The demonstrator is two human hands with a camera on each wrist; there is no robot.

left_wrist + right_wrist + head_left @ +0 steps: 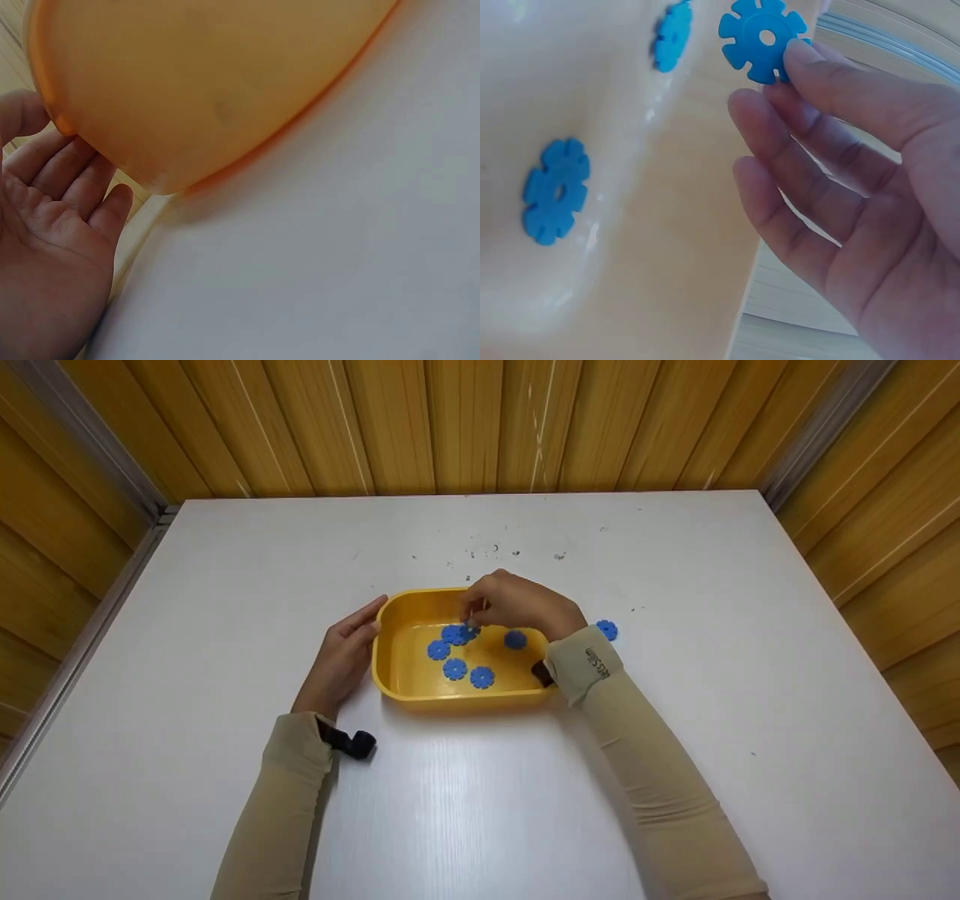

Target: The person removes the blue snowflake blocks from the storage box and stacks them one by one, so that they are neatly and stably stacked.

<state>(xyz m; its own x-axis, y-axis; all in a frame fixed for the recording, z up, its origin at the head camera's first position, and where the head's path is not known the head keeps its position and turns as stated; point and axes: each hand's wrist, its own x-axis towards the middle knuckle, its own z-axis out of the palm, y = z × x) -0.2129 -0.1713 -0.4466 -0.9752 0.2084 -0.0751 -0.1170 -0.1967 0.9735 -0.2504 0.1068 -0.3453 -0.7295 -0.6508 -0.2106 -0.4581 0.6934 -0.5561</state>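
Note:
A shallow yellow plastic tray (405, 690) sits on the table with several blue notched discs, such as this disc (482, 677), lying flat in it. My left hand (341, 656) grips the tray's left end, thumb at the rim and fingers against the outer wall, as the left wrist view shows from below. Over the tray's far side, my right hand (517, 604) pinches one blue notched disc (742, 43) between thumb and forefinger. Its other fingers are loosely bent. Two more discs show in the right wrist view, one of them this disc (557, 191) inside the tray.
Outside the tray, another blue disc (607, 630) lies on the white table (750, 682), just beyond the right wrist. Small dark marks dot the tabletop behind the tray. Yellow wood-look panels (465, 427) stand along the back and sides.

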